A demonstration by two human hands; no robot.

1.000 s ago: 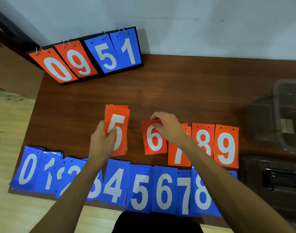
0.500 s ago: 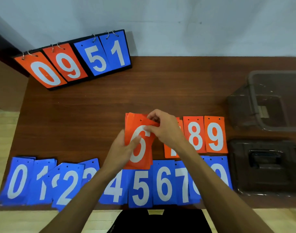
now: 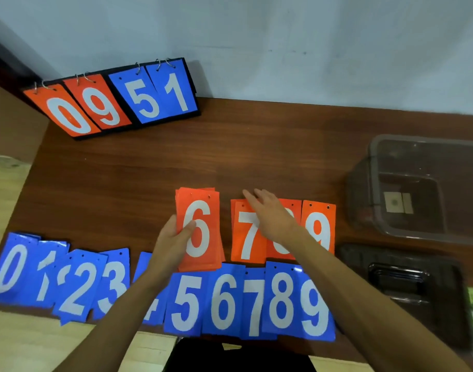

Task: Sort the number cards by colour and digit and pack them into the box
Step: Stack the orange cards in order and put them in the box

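while your left hand [image 3: 171, 245] grips the orange 6 stack [image 3: 204, 210], your right hand [image 3: 273, 216] lies straight-fingered over the orange 7 card [image 3: 243, 238].

Bare forearms extend back from the fingers of the left hand [image 3: 173, 242] and right hand [image 3: 270, 213]; well behind the fingers, between both arms, a black garment [image 3: 238, 358] shows

The orange 6 stack [image 3: 199, 229] and the orange cards [image 3: 318, 224] to its right carry white digits, as do the blue cards [image 3: 222, 299] along the near edge. The scoreboard [image 3: 114, 103], far left, is black with orange and blue leaves (white numerals too). The table [image 3: 149, 170] is reddish-brown wood grain and the box [image 3: 363, 194] smoky translucent grey.
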